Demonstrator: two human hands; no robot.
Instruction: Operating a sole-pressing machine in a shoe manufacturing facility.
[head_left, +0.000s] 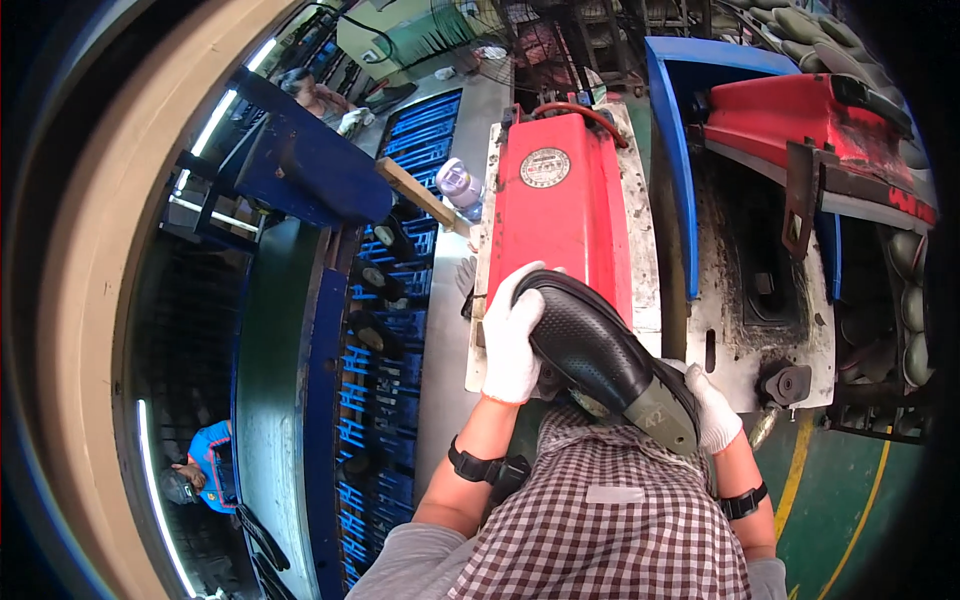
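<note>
Head view, left hand: my left glove (513,335) grips the black shoe (588,335) at its far end.
Right hand: my right glove (714,410) grips its near end, by the grey last (660,415); fingers partly hidden.
Why both ends: probably to steady it aslant.
Shoe's place: before the red machine (558,240), above my apron (610,530).
Surface: scuffed pale metal plate (645,220).
Room: blue-slatted conveyor (353,430) left; green floor (845,490) right.
</note>
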